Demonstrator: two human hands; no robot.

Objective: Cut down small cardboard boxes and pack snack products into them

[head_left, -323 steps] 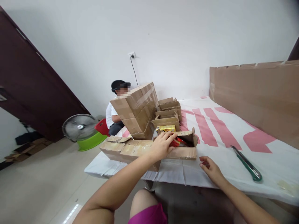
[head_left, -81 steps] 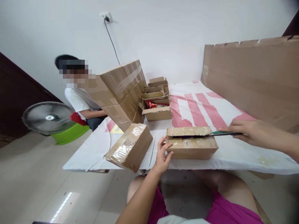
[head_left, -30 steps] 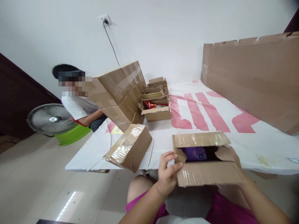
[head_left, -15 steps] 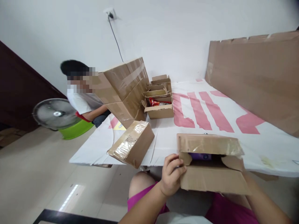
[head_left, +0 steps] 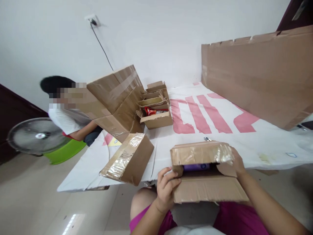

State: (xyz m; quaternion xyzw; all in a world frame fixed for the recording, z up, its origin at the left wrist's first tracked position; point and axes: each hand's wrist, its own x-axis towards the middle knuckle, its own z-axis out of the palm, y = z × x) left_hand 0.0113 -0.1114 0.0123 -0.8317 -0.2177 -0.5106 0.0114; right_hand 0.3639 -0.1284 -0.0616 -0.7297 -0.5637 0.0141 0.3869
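A small cardboard box [head_left: 210,191] is tilted toward me at the table's front edge, its top flaps apart. A purple package [head_left: 195,167] shows inside; the rest of the contents is hidden. My left hand [head_left: 166,187] is closed on the box's left side, fingers over the edge. At the right end, my right hand [head_left: 237,160] grips the box, its fingertips mostly hidden behind the flap. Just behind the box a small metal end [head_left: 207,139] of some object sticks out, the remainder covered.
A taped carton [head_left: 130,158] lies to the left on the white-covered table [head_left: 256,150]. Stacked cartons [head_left: 114,98] and a row of opened boxes [head_left: 157,120] stand behind it. A cardboard panel [head_left: 254,78] borders the right. A co-worker [head_left: 66,117] sits at left near a fan [head_left: 40,135].
Earlier my right hand had a green utility knife at the box's taped seam; now both hands hold the opened box. Over the last second it has tilted slightly, showing less of the purple package.
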